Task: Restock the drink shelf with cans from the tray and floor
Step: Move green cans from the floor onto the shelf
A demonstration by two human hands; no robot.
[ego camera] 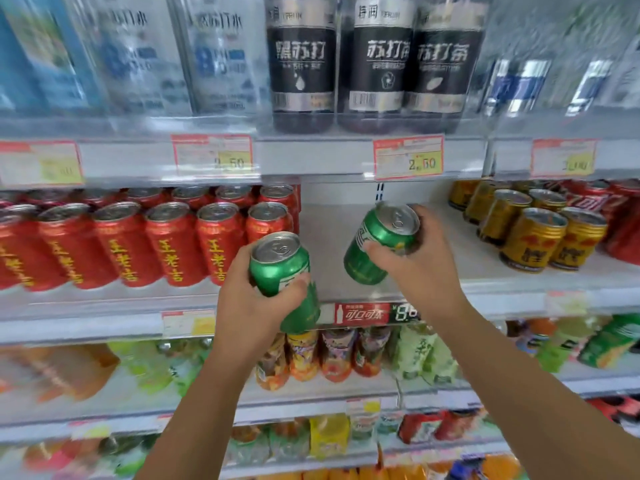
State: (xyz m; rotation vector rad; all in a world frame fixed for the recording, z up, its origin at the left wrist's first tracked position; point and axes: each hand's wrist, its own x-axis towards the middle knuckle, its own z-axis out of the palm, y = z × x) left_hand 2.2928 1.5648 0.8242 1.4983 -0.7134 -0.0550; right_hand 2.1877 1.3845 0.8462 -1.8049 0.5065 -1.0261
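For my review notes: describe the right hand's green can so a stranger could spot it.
Find the middle shelf, with red cans on the left and gold cans on the right. Over the bare gap between them the right hand grips a green can. Unlike the other green can in the left hand, it leans toward the gold cans.

Reaching up; gripping green can [277, 268] in left hand [249, 310] at shelf [327, 244] front, tilted green can [375, 249] in right hand [427, 263] over shelf.

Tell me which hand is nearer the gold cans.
Right. The right hand, gripping a green can, hangs left of the gold cans; the left hand, gripping a second green can, sits farther left, beside the red cans.
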